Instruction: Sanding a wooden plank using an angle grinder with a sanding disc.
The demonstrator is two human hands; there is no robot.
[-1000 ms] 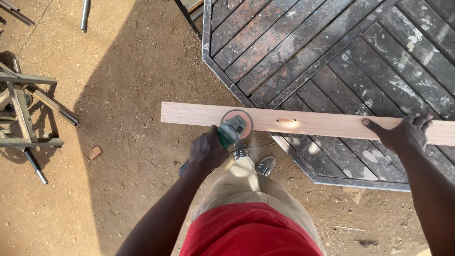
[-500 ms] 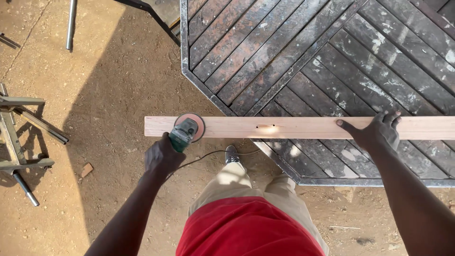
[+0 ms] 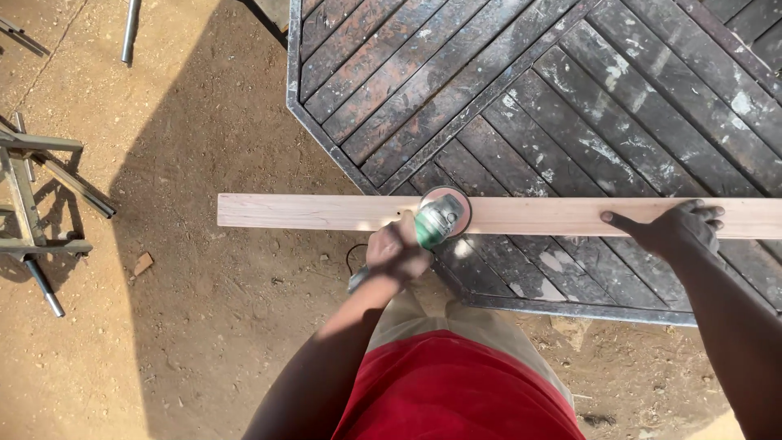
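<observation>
A long pale wooden board (image 3: 309, 211) lies across the corner of a dark slatted metal table (image 3: 521, 90), its left end sticking out over the dirt. My left hand (image 3: 397, 251) grips a green angle grinder (image 3: 436, 222) whose round sanding disc rests on the board near its middle. My right hand (image 3: 674, 229) presses flat on the board further right, fingers spread over its near edge. A black cord trails from the grinder down past my leg.
Sandy dirt ground lies to the left and below. A metal frame of welded bars (image 3: 37, 195) stands at the left edge. A metal pipe (image 3: 129, 31) lies at the top left. A small wood scrap (image 3: 143, 263) sits on the dirt.
The grinder has slid right along the board, from near its left end to its middle. My right hand stays pressed on the board.
</observation>
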